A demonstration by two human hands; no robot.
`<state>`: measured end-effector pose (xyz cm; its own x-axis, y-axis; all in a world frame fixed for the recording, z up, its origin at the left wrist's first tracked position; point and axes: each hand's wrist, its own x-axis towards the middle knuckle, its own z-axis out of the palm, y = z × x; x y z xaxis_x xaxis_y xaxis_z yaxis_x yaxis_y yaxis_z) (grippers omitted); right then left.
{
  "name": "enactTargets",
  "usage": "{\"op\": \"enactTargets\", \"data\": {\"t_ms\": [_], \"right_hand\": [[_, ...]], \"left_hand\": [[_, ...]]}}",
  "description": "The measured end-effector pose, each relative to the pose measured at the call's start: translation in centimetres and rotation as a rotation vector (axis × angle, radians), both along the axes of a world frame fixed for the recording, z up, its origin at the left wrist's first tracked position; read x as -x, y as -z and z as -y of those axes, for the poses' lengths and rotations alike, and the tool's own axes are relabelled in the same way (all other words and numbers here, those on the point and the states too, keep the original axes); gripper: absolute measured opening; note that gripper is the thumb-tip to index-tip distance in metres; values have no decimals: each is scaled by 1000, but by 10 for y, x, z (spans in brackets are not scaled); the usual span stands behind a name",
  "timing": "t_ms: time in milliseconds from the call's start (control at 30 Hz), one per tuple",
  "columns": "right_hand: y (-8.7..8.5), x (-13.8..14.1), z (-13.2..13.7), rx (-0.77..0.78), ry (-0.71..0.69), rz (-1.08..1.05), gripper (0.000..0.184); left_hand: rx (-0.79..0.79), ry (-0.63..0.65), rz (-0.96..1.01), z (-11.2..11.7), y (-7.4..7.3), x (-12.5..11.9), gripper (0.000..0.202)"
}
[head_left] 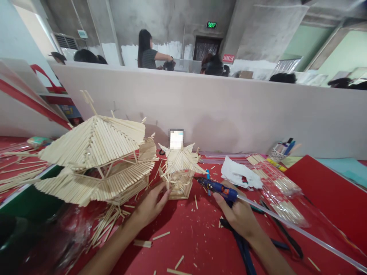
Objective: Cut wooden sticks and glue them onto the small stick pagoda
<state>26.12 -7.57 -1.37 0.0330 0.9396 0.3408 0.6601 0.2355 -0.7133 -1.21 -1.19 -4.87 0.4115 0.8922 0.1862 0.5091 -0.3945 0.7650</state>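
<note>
My left hand (153, 204) grips the left side of a small pavilion model (180, 162) built of wooden sticks. Its thumb lies by the model's base; the other fingers are partly hidden. In my right hand (239, 214) is a blue hot glue gun (218, 189), its nozzle pointing left, close to the model's right side. A long translucent glue stick (292, 223) runs out of its back towards the lower right. Left of the small model stands a larger pavilion model (100, 152) with two stick roofs, one above the other.
Loose sticks (107, 227) and scraps lie on the red table (172, 256). Dark blue-handled pliers (243, 248) rest below my right hand. White tissue (241, 173), bagged sticks (275, 187) and a pen basket (282, 149) are at right. A white partition (215, 110) stands behind; people are beyond it.
</note>
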Motion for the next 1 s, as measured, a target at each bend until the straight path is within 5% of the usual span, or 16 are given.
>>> {"op": "enactTargets", "data": {"t_ms": [567, 667, 767, 867, 1000], "right_hand": [[-1, -2, 0, 26, -39, -154, 31], [-3, 0, 0, 48, -46, -202, 32], [-4, 0, 1, 47, -56, -180, 30], [-6, 2, 3, 7, -128, -105, 24], [-8, 11, 7, -96, -275, 48, 17]], "left_hand": [[-19, 2, -17, 1, -4, -1, 27], [-104, -73, -105, 1, 1, 4, 27], [-353, -128, -289, 7, 0, 11, 23], [-748, 102, -375, 25, -22, 7, 27], [-1080, 273, -202, 63, -77, -27, 14]]}}
